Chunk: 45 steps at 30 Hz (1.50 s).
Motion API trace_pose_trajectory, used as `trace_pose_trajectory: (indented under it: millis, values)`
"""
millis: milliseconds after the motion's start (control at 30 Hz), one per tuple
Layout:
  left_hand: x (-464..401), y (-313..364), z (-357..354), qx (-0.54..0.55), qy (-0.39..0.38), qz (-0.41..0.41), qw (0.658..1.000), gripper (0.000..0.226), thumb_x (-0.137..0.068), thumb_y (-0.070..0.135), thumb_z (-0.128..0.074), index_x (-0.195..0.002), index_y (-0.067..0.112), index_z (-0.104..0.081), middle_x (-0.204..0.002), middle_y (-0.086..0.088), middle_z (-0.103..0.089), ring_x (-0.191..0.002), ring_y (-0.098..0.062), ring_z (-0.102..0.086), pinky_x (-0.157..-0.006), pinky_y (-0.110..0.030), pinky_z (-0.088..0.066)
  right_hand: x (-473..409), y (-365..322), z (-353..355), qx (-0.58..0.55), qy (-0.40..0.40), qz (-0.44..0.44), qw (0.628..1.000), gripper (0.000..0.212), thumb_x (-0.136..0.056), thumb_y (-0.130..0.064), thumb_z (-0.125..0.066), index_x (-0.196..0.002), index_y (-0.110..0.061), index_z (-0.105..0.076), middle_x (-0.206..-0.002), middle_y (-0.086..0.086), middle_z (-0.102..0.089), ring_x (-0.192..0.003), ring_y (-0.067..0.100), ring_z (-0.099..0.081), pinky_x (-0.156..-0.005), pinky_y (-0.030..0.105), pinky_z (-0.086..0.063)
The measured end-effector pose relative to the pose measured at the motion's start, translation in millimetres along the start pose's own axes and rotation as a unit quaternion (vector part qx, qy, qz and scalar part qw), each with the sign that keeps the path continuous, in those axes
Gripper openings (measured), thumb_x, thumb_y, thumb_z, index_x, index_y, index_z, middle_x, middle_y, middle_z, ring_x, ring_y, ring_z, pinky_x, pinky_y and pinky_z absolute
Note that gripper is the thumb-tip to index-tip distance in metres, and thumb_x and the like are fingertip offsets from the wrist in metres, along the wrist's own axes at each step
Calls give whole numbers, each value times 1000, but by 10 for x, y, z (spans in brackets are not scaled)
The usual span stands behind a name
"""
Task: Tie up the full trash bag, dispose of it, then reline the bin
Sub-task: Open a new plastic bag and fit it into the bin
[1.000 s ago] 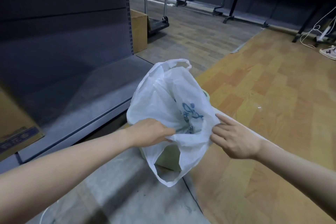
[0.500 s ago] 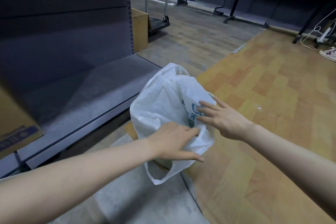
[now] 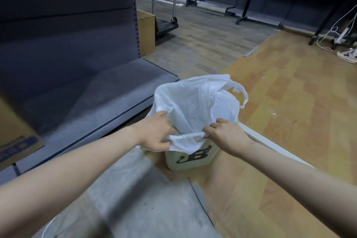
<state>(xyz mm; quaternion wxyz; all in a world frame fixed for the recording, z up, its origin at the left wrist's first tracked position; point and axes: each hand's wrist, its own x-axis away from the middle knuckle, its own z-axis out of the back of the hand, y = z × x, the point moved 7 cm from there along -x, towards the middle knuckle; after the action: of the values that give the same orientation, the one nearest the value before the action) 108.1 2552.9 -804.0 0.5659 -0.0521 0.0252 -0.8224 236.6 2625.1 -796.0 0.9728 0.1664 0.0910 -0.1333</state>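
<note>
A person's left hand and right hand, each pinched shut on the near edge of a white plastic bag, stretch the film between them over the front rim of a small pale bin marked with a dark letter B. The bag stands open above the bin, one loop handle flopping free at the far right. The bin sits on the floor where grey concrete meets wood-pattern flooring, just beside an empty grey shelf. No tied, full bag is in view. By the look of it, the relining stage is under way; the far rim remains to be covered and the liner pressed down.
</note>
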Motion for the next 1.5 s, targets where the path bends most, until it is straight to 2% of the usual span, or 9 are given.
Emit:
trace_pose_trajectory:
  millis: [133, 400, 533, 633, 867, 1000, 1267, 1433, 1500]
  values:
    - [-77, 119, 29, 23, 36, 47, 998, 56, -83, 66, -32, -89, 14, -51, -76, -1, -59, -78, -25, -54, -77, -32, -38, -105, -102, 50, -12, 14, -29, 999, 35, -45, -17, -91, -53, -17, -56, -39, -4, -44, -41, 16, -30, -43, 16, 7]
    - [-114, -105, -103, 46, -17, 113, 992, 27, -100, 35, -40, -82, 16, -36, -60, 1, -36, -65, -27, -41, -46, -29, -19, 190, 251, 164, -117, 15, -3, 993, 35, -80, -35, -46, -105, -12, -53, -95, 3, -57, -66, 20, -56, -58, 22, -35]
    - [-43, -213, -73, 42, -28, 117, 992, 29, -100, 35, -41, -77, 17, -35, -57, 5, -30, -63, -24, -37, -50, -32, -20, 234, 325, 156, -42, 52, 25, 997, 43, -66, -4, -35, -97, -11, -63, -99, 4, -65, -82, 26, -66, -70, 32, -51]
    - [-33, -267, -98, 77, -27, 122, 989, 39, -99, 34, -45, -67, 20, -28, -56, 4, -30, -61, -23, -34, -52, -32, -21, 192, 357, 142, -17, 84, 46, 995, 43, -56, 19, -64, -89, -8, -73, -88, 6, -70, -79, 27, -69, -59, 32, -53]
    - [-12, -310, -142, 108, -28, 138, 984, 44, -98, 36, -46, -63, 23, -22, -56, 3, -28, -57, -21, -29, -55, -32, -23, 158, 510, 190, -24, 101, 31, 994, 34, -53, 23, -59, -74, -2, -69, -61, 10, -58, -49, 25, -50, -37, 30, -42]
    - [7, -342, -121, 122, -26, 148, 981, 47, -98, 36, -46, -63, 21, -19, -56, 2, -24, -53, -15, -21, -51, -31, -16, 399, 425, 222, -23, 150, 56, 987, 37, -64, 12, -26, -66, 0, -61, -59, 10, -46, -51, 22, -36, -52, 35, -47]
    - [-5, -356, -117, 112, -28, 147, 982, 48, -97, 32, -48, -62, 21, -18, -56, 3, -24, -52, -13, -21, -51, -29, -15, 464, 151, -102, 4, 80, 85, 993, 29, -53, 13, -62, -72, -9, -60, -65, 4, -55, -55, 24, -50, -63, 27, -26]
    - [-30, -344, -112, 121, -30, 131, 983, 48, -97, 29, -49, -62, 21, -18, -56, 2, -21, -52, -14, -19, -51, -30, -13, 222, 336, 166, 60, 153, 25, 986, 49, -65, 10, -31, -103, -9, -56, -115, 11, -59, -111, 30, -55, -102, 46, -37]
    - [-32, -357, -121, 125, -26, 128, 984, 48, -97, 29, -50, -62, 21, -18, -57, 2, -21, -53, -15, -19, -51, -30, -13, 131, 344, 33, 68, 91, 70, 991, 46, -63, 15, -46, -95, -11, -67, -103, 5, -68, -111, 29, -63, -97, 45, -45]
